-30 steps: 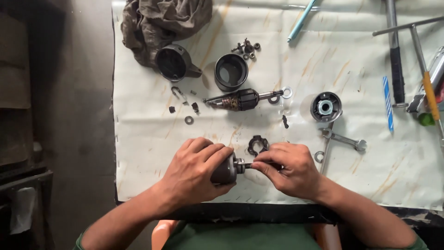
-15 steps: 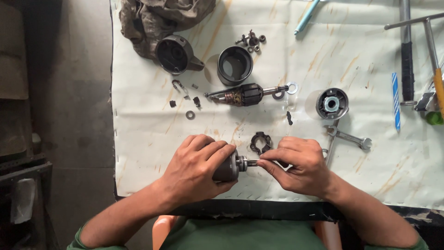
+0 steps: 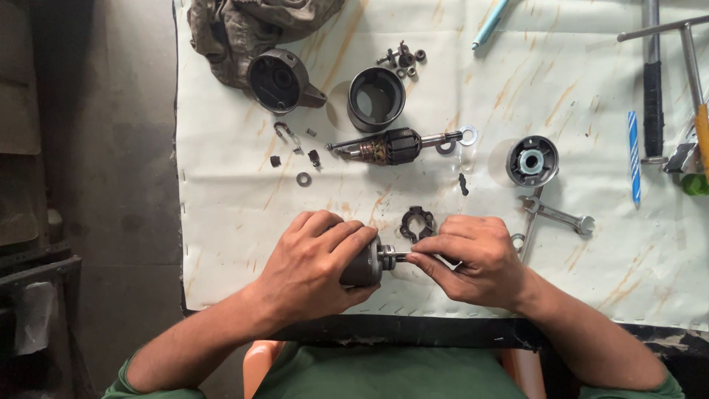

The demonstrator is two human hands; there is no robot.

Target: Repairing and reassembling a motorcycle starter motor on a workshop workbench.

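Head view: the left hand (image 3: pixel 314 262) is wrapped around a dark grey cylindrical motor part (image 3: pixel 363 264), fingers curled over its top, holding it just above the near edge of the counter (image 3: pixel 244 222). A short shaft (image 3: pixel 393 256) projects from the part toward the right hand (image 3: pixel 473 258), whose thumb and fingertips are pinched on the shaft's end. A dark clip-shaped piece (image 3: pixel 418 223) lies just beyond the hands. Farther back rest an armature (image 3: pixel 391 145) with washers at its shaft tip, an open cylindrical housing (image 3: pixel 376 97), an end cover (image 3: pixel 279 80) against a crumpled rag (image 3: pixel 251 26), and small screws (image 3: pixel 402 58). To the right lie a round bearing cap (image 3: pixel 532 160), a wrench (image 3: pixel 557 215) and a striped blue stick (image 3: pixel 634 157).
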